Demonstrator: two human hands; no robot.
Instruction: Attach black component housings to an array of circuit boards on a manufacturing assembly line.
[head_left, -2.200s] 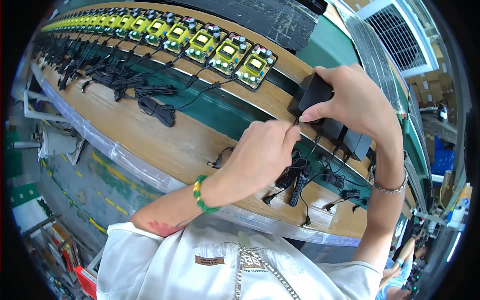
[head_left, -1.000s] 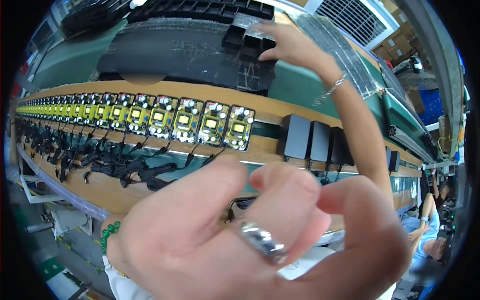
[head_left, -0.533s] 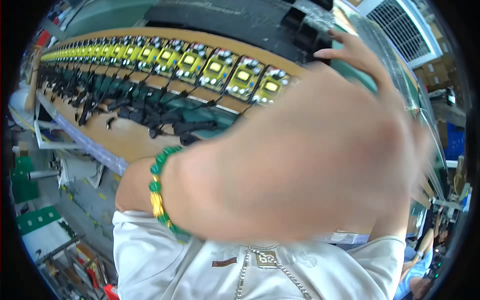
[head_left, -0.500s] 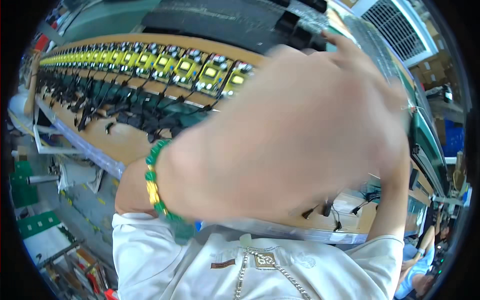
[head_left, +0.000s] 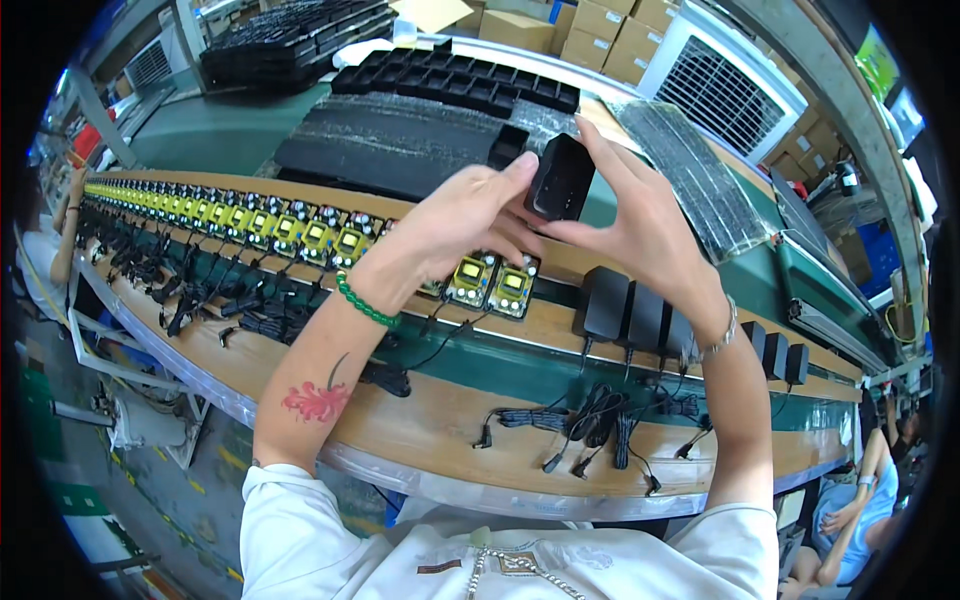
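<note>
A black open-topped plastic adapter case is held up above the bench, between my two hands. My right hand grips it from the right, with a finger at its top edge and the thumb at its lower edge. From the other side, my left hand has its thumb against the case's left edge; the other fingers reach underneath and are partly hidden. Below the left hand runs a long row of circuit boards with yellow transformers, cables trailing toward me. Finished-looking black power adapters stand below my right hand.
Coiled black cables with plugs lie along the wooden bench edge. Black compartment trays and a plastic-wrapped dark stack lie beyond the boards. A white air cooler stands behind. Another person sits at right.
A blurred hand and forearm filled the middle of the view before. Now both my hands are farther out over the bench, with the black case between them. The view has shifted, showing more background.
</note>
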